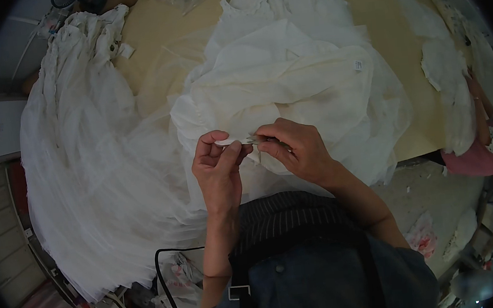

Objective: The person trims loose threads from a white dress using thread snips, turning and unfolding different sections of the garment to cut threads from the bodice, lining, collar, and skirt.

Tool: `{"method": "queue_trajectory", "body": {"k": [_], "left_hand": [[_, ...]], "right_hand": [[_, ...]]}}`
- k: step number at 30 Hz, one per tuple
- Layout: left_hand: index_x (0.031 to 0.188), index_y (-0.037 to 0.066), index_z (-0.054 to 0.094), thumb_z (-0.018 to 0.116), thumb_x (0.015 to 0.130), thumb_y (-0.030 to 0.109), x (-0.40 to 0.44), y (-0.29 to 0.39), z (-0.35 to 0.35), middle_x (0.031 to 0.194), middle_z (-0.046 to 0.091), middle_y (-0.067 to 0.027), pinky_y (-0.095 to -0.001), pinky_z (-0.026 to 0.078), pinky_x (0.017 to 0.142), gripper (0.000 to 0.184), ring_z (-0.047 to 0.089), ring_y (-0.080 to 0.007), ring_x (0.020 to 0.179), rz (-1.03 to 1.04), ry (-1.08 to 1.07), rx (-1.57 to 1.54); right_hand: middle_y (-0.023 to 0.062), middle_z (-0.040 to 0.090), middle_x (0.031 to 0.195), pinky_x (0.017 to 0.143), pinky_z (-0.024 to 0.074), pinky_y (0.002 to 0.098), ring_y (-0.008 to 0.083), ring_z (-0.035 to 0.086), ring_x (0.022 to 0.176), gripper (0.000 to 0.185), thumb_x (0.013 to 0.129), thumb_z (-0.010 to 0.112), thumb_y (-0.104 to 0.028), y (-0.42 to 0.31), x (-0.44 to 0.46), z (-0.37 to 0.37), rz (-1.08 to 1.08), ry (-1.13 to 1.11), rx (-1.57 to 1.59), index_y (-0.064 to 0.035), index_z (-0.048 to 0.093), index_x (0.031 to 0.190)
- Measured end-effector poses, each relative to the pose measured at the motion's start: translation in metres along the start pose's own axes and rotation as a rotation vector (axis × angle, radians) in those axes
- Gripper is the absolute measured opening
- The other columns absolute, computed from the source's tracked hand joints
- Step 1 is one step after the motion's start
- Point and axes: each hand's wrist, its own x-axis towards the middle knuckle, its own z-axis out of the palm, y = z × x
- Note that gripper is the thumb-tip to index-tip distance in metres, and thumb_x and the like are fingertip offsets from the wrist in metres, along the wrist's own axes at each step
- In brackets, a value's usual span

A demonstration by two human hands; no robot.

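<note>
My left hand (217,170) pinches a small strip of white fabric (230,142) between thumb and fingers. Facing it, my right hand (301,150) is closed around small metal snips (255,141), whose tips touch or nearly touch the strip's right end. Part of the snips is hidden in my palm. Beneath both hands spreads a white dress (288,90) with sheer layers and a cream lining, and a small white label (358,65) shows on the lining's right side.
A second white gown (85,146) of gathered tulle drapes over the table's left side. The tan tabletop (386,33) shows between garments. At right, another person's arm (479,108) rests by white fabric (444,75). A black cable (163,287) hangs near my left elbow.
</note>
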Motion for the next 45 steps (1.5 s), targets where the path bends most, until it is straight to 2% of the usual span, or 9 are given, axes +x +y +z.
{"method": "queue_trajectory", "body": {"k": [23, 29, 32, 35, 38, 39, 42, 44, 45], "left_hand": [[0.109, -0.002, 0.055, 0.062, 0.088, -0.006, 0.003, 0.001, -0.004, 0.086, 0.069, -0.0107, -0.0309, 0.058, 0.076, 0.023, 0.071, -0.0204, 0.078, -0.004, -0.006, 0.025], [0.111, 0.0, 0.054, 0.059, 0.089, -0.006, 0.003, 0.001, -0.005, 0.084, 0.068, -0.0102, -0.0339, 0.058, 0.077, 0.023, 0.07, -0.0228, 0.078, -0.009, -0.006, 0.048], [0.11, 0.0, 0.055, 0.06, 0.089, -0.005, 0.004, 0.002, -0.005, 0.083, 0.068, -0.0092, -0.0343, 0.058, 0.078, 0.023, 0.07, -0.023, 0.077, -0.006, -0.002, 0.051], [0.11, 0.0, 0.055, 0.061, 0.088, -0.005, 0.005, 0.003, -0.005, 0.083, 0.067, -0.0082, -0.034, 0.058, 0.078, 0.023, 0.069, -0.022, 0.077, 0.006, 0.009, 0.036], [0.109, 0.0, 0.056, 0.062, 0.088, -0.005, 0.009, 0.003, -0.006, 0.085, 0.067, -0.0081, -0.0331, 0.057, 0.078, 0.023, 0.068, -0.0204, 0.078, 0.023, 0.023, -0.013], [0.108, 0.001, 0.056, 0.062, 0.087, -0.005, 0.012, 0.003, -0.01, 0.085, 0.067, -0.0076, -0.033, 0.057, 0.078, 0.023, 0.068, -0.0201, 0.078, 0.028, 0.034, -0.037], [0.108, 0.003, 0.056, 0.061, 0.089, -0.001, 0.019, 0.017, -0.02, 0.088, 0.065, -0.0068, -0.0327, 0.055, 0.084, 0.02, 0.065, -0.0192, 0.083, 0.11, 0.1, -0.119], [0.109, 0.004, 0.057, 0.06, 0.091, 0.002, 0.026, 0.028, -0.054, 0.1, 0.064, -0.0098, -0.0326, 0.051, 0.091, 0.018, 0.061, -0.0198, 0.097, 0.128, 0.071, -0.217], [0.11, 0.003, 0.057, 0.059, 0.092, 0.002, 0.036, 0.029, -0.079, 0.102, 0.064, -0.0098, -0.0335, 0.051, 0.091, 0.019, 0.061, -0.0202, 0.098, 0.132, 0.123, -0.242]], "right_hand": [[0.009, 0.065, 0.078, 0.055, 0.0471, 0.0343, 0.027, 0.061, 0.064, 0.016, 0.087, 0.071, -0.017, -0.002, 0.005, 0.002, 0.067, -0.019, 0.035, -0.0039, 0.066, 0.095], [0.0102, 0.065, 0.081, 0.056, 0.0478, 0.0326, 0.0237, 0.062, 0.064, 0.013, 0.09, 0.069, -0.014, -0.003, 0.004, 0.004, 0.127, 0.022, 0.141, -0.0021, 0.065, 0.095], [0.0112, 0.065, 0.089, 0.058, 0.0487, 0.0317, 0.0219, 0.063, 0.072, 0.019, 0.089, 0.07, -0.015, 0.003, 0.001, 0.003, 0.15, 0.07, 0.229, -0.0019, 0.063, 0.101], [0.0107, 0.061, 0.105, 0.062, 0.0519, 0.0324, 0.0227, 0.064, 0.086, 0.036, 0.085, 0.074, -0.018, -0.005, -0.001, -0.007, 0.363, -0.025, 0.244, -0.0039, 0.057, 0.114], [0.0092, 0.054, 0.116, 0.064, 0.0539, 0.0356, 0.0234, 0.064, 0.091, 0.05, 0.081, 0.076, -0.02, 0.016, -0.024, 0.043, 0.215, 0.042, 0.016, -0.0077, 0.051, 0.123], [0.0085, 0.051, 0.118, 0.067, 0.0553, 0.0391, 0.026, 0.065, 0.085, 0.053, 0.08, 0.074, -0.017, 0.026, -0.039, 0.054, 0.284, -0.044, -0.119, -0.0113, 0.049, 0.126], [0.009, 0.053, 0.118, 0.067, 0.0533, 0.0406, 0.0326, 0.065, 0.082, 0.044, 0.078, 0.073, -0.012, 0.052, -0.072, 0.048, 0.415, -0.183, -0.397, -0.0099, 0.055, 0.119], [0.0084, 0.055, 0.115, 0.067, 0.0534, 0.0399, 0.0321, 0.066, 0.082, 0.037, 0.08, 0.071, -0.01, 0.075, -0.093, 0.021, 0.396, -0.089, -0.522, -0.0096, 0.058, 0.115], [0.0081, 0.056, 0.114, 0.067, 0.0534, 0.0396, 0.0318, 0.066, 0.082, 0.034, 0.081, 0.07, -0.009, 0.085, -0.102, 0.004, 0.387, -0.042, -0.583, -0.0094, 0.059, 0.113]]}}
